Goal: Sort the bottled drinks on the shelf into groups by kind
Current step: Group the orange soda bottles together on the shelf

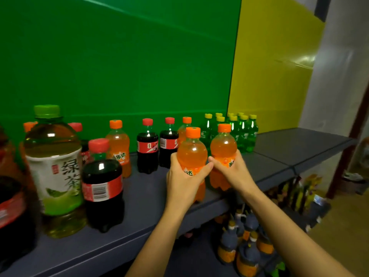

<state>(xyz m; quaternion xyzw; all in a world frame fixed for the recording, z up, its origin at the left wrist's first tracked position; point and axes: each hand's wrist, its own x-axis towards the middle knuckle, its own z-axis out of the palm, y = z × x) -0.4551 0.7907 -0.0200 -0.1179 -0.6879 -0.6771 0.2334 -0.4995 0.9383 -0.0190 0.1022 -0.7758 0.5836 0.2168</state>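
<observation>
Head view only. Gripping one orange soda btl per hand: curling fingers + thumb of L hand (184,176) round label band of left orange btl (192,151); wrapping R hand (234,169) round right orange btl (223,145) the same way, thumbs nearly touching btwn the two. Holding both upright, long axes vertical, caps up, side by side over front part of shelf (299,145). Not managing to tell resting vs. lifted, w/ bases partly hidden.

Spotting third orange btl (184,129) just behind the L-held one, and green soda cluster (242,132) behind + right of the R-held one. Judging next move as going straight back, away from body, w/ L hand nearer that third btl. Noting cola pair (157,145) just left of that spot, so risking a knock there. Seeing another orange btl (119,145) further left, past the cola pair, prob. needing to join the group later.
</observation>
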